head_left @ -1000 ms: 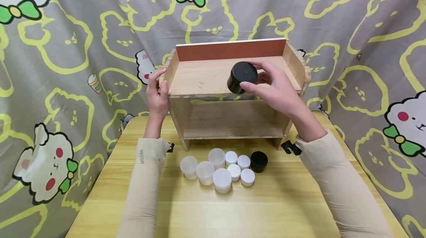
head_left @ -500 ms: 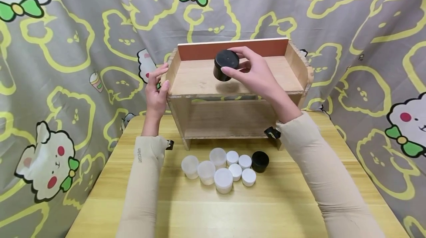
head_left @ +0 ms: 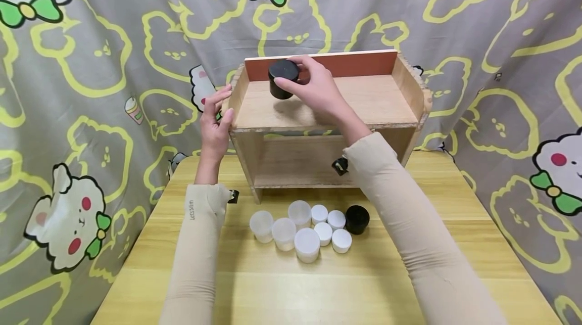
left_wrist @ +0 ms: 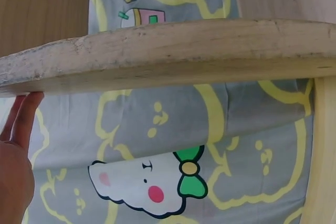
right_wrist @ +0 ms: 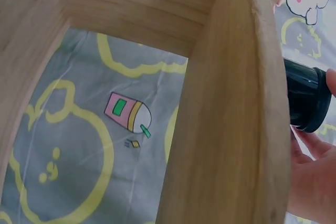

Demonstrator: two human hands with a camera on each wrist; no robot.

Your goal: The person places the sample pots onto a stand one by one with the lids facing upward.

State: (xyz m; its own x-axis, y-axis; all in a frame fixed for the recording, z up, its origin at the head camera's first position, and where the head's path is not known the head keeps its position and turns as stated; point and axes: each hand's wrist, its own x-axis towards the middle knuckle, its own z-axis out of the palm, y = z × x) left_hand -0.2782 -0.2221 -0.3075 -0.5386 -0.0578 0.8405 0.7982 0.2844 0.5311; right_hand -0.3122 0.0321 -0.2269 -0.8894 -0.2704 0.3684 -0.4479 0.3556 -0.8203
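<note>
In the head view my right hand [head_left: 318, 85] holds a black lidded jar [head_left: 282, 80] upright between thumb and fingers. The jar is over the left part of the top board of a small wooden shelf [head_left: 354, 92], its shadow on the wood below. The right wrist view shows the jar [right_wrist: 305, 95] past the board's edge, its base hidden. My left hand [head_left: 214, 125] rests against the left side panel of the shelf. In the left wrist view its extended fingers [left_wrist: 25, 119] touch that panel [left_wrist: 173, 51].
On the table [head_left: 282, 294] before the shelf stand several frosted tubs [head_left: 307, 245], several small white-lidded jars [head_left: 341, 240] and a second black jar [head_left: 357, 219]. The shelf's lower board [head_left: 295, 163] lies under the right forearm. A patterned curtain [head_left: 173, 37] hangs behind.
My right hand has carried the black jar leftward and a little farther back over the top board. The left hand stays at the side panel.
</note>
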